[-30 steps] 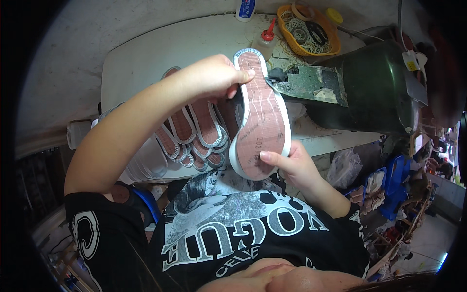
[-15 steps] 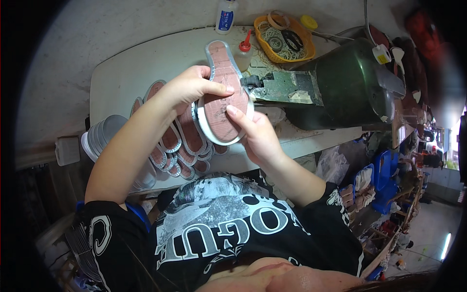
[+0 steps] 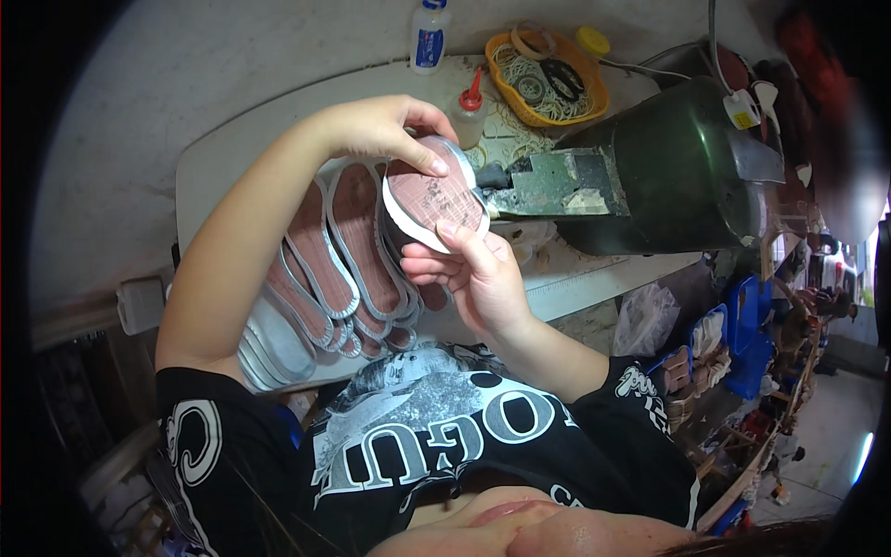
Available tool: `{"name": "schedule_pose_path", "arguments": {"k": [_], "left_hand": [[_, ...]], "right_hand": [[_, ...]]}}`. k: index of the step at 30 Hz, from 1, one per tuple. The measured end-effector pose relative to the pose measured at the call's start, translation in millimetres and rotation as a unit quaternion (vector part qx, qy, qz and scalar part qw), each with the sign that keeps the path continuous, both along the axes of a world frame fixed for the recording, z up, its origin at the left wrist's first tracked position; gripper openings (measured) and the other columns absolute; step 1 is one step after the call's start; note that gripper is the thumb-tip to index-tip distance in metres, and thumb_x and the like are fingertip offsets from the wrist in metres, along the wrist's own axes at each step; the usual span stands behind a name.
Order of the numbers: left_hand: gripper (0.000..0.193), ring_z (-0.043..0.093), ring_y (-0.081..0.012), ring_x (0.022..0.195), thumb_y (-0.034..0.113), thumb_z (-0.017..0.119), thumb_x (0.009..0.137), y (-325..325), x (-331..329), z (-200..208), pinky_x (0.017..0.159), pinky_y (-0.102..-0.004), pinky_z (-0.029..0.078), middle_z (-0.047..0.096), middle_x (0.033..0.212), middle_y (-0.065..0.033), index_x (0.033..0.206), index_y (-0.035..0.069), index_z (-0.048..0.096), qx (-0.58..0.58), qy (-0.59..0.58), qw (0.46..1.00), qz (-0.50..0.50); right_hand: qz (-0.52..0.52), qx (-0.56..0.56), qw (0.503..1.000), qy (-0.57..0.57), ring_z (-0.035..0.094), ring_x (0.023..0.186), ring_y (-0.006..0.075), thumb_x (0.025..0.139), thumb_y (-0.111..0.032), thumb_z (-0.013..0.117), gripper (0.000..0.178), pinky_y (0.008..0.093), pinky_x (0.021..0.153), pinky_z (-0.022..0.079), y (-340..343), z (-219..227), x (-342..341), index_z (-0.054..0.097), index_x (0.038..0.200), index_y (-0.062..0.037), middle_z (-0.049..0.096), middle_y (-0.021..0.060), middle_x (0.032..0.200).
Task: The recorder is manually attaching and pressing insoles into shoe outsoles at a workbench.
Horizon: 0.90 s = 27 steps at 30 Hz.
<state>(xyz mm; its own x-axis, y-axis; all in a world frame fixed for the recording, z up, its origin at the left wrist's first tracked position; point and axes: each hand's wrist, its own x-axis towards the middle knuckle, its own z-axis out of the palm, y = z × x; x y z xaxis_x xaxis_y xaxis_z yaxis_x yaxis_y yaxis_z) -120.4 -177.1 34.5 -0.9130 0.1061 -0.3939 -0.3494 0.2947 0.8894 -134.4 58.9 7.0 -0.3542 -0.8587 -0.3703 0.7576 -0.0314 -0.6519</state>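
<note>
Both hands hold a shoe insole [image 3: 434, 193], with a pinkish-brown lined face and a silver-white rim, against the tip of a sewing machine's arm [image 3: 552, 184]. My left hand [image 3: 408, 135] curls over its far edge, thumb lying on the face. At the near edge, my right hand [image 3: 481, 277] pinches the rim between thumb and fingers. The insole's narrow end is out of sight, tilted away. More insoles [image 3: 357, 241] of the same kind lie overlapped to the left, partly behind my left forearm.
The machine's dark green body [image 3: 682, 167] fills the right of the white table [image 3: 251, 148]. Behind stand a red-tipped glue bottle [image 3: 470, 111], a white bottle [image 3: 429, 42] and a yellow basket [image 3: 599, 88] of cord and tape rolls. Blue crates [image 3: 747, 334] stand at the right.
The insole has turned and tilted, so its narrow end no longer shows. My left hand has moved up and right around its far edge. More of the insole pile is visible.
</note>
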Motion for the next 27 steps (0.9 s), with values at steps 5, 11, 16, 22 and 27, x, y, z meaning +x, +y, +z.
{"name": "schedule_pose_path", "arguments": {"k": [5, 11, 16, 22, 27], "left_hand": [[0.041, 0.056, -0.0128, 0.085, 0.031, 0.075, 0.074, -5, -6, 10, 0.075, -0.0278, 0.047, 0.060, 0.090, -0.0039, 0.098, 0.003, 0.057, -0.078, -0.005, 0.996, -0.047], [0.040, 0.053, -0.0113, 0.074, 0.034, 0.075, 0.074, 10, 26, 25, 0.063, -0.0267, 0.044, 0.059, 0.079, -0.0034, 0.091, 0.004, 0.056, -0.099, -0.043, 0.992, 0.058], [0.042, 0.051, -0.0113, 0.068, 0.039, 0.074, 0.074, 22, 50, 19, 0.058, -0.0272, 0.042, 0.056, 0.072, -0.0038, 0.084, 0.003, 0.056, -0.168, -0.021, 0.978, 0.121], [0.043, 0.051, -0.0101, 0.062, 0.041, 0.073, 0.077, 37, 61, 6, 0.053, -0.0255, 0.041, 0.056, 0.068, -0.0028, 0.080, 0.001, 0.056, -0.195, -0.026, 0.967, 0.163], [0.041, 0.054, -0.0104, 0.060, 0.039, 0.070, 0.081, 58, 63, 4, 0.051, -0.0249, 0.042, 0.059, 0.069, -0.0043, 0.082, -0.001, 0.060, -0.130, -0.061, 0.969, 0.200]], "right_hand": [[-0.007, 0.034, 0.999, 0.013, 0.068, 0.086, 0.0257, 0.095, -0.031, 0.050, 0.044, 0.0325, 0.074, 0.057, -1, 9, -4, 0.052, 0.115, 0.0085, 0.065, 0.0212, 0.098], [0.004, 0.033, 0.999, -0.004, 0.068, 0.087, 0.0261, 0.096, -0.032, 0.048, 0.046, 0.0319, 0.074, 0.058, -3, 14, -11, 0.050, 0.117, 0.0095, 0.064, 0.0205, 0.102], [0.024, 0.038, 0.999, -0.015, 0.068, 0.086, 0.0260, 0.097, -0.030, 0.048, 0.042, 0.0306, 0.073, 0.058, -2, 21, -17, 0.050, 0.114, 0.0087, 0.063, 0.0197, 0.103], [0.049, 0.055, 0.997, 0.008, 0.068, 0.082, 0.0222, 0.097, -0.032, 0.046, 0.039, 0.0291, 0.069, 0.058, -1, 18, -30, 0.051, 0.116, 0.0026, 0.064, 0.0165, 0.101], [0.074, 0.074, 0.993, 0.059, 0.067, 0.078, 0.0176, 0.095, -0.031, 0.049, 0.034, 0.0256, 0.066, 0.056, 2, 14, -37, 0.058, 0.106, -0.0002, 0.066, 0.0129, 0.094]]}}
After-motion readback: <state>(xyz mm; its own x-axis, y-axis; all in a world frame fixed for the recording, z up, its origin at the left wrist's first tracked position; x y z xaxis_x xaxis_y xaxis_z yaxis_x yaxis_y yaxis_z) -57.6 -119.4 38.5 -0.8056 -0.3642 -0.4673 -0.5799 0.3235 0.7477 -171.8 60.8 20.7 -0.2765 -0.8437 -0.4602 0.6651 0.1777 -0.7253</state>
